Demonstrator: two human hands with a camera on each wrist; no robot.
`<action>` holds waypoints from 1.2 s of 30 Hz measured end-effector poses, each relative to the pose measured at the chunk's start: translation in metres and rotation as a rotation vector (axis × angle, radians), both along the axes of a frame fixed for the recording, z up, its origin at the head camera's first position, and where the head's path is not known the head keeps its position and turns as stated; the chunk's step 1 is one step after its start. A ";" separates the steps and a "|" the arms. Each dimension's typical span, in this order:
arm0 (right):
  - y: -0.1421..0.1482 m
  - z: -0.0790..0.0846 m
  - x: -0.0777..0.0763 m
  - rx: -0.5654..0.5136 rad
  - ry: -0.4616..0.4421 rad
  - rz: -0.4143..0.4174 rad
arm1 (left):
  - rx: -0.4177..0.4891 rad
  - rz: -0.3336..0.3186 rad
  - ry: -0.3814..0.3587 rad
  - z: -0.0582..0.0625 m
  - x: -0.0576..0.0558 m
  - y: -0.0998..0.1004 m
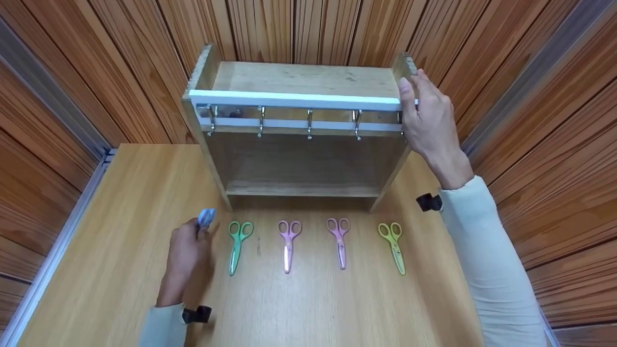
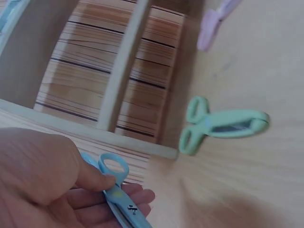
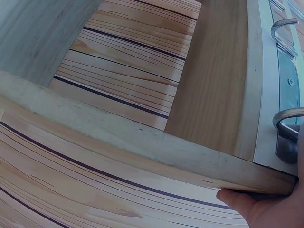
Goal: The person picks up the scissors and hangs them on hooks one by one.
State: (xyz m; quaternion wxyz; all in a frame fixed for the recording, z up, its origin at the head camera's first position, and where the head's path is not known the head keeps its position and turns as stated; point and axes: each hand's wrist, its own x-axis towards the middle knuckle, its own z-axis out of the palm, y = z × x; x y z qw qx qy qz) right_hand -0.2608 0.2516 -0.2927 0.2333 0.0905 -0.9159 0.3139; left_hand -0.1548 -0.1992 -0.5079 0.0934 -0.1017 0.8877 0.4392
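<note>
Tabletop (image 1: 328,313): light wood, fine grain. Back wall (image 1: 318,29): brown planked wood, dark-lined. Side walls (image 1: 569,202): similar. Grey metal strips (image 1: 535,72) at both corners.

left hand (image 2: 52,173) pinches blue scissors (image 2: 124,202) | green scissors (image 2: 216,119) near wooden shelf (image 2: 120,71)

A light brown tabletop of smooth wood grain (image 1: 318,308) carried everything. Towards its back stood a pale wooden rack with two side panels (image 1: 308,159) — upright, its side panels resting on the surface. In front of the rack lay four scissors in a row, handles towards it, tips away. Green plastic scissors (image 1: 236,248) were near the rack's left foot, tips slanting slightly left. Two pairs, pinkish-purple scissors on the left (image 1: 288,246) and pinkish-purple scissors on the right (image 1: 340,243), lay before the rack's middle. Yellow-green scissors (image 1: 394,248) lay near the rack's right foot — tips slanting right.
</note>
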 end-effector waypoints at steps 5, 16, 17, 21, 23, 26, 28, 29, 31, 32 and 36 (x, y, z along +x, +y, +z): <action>-0.001 0.002 0.000 -0.012 0.008 0.001 | 0.062 0.014 0.016 0.017 -0.005 0.002; -0.003 -0.001 -0.002 -0.007 0.054 0.021 | 0.131 0.039 0.177 0.043 0.003 0.012; -0.003 -0.001 -0.002 -0.004 0.060 0.024 | 0.125 0.038 0.201 0.045 0.004 0.013; -0.003 -0.002 -0.004 -0.001 0.070 0.031 | 0.131 0.034 0.241 0.055 0.003 0.017; -0.003 -0.002 -0.004 -0.002 0.070 0.027 | 0.137 0.032 0.257 0.060 0.000 0.019; -0.002 -0.003 -0.003 -0.005 0.060 0.015 | 0.153 0.022 0.267 0.068 -0.004 0.022; -0.001 -0.003 -0.003 -0.006 0.055 0.008 | 0.167 0.012 0.266 0.073 -0.005 0.023; -0.001 -0.003 -0.003 -0.007 0.051 0.006 | 0.173 0.008 0.265 0.075 -0.006 0.023; -0.001 -0.003 -0.002 -0.006 0.047 0.001 | 0.183 0.003 0.263 0.080 -0.006 0.024; -0.001 -0.002 -0.002 -0.005 0.046 -0.001 | 0.183 0.000 0.269 0.082 -0.006 0.024; -0.001 -0.001 -0.003 -0.002 0.045 -0.007 | 0.168 -0.006 0.303 0.090 -0.006 0.025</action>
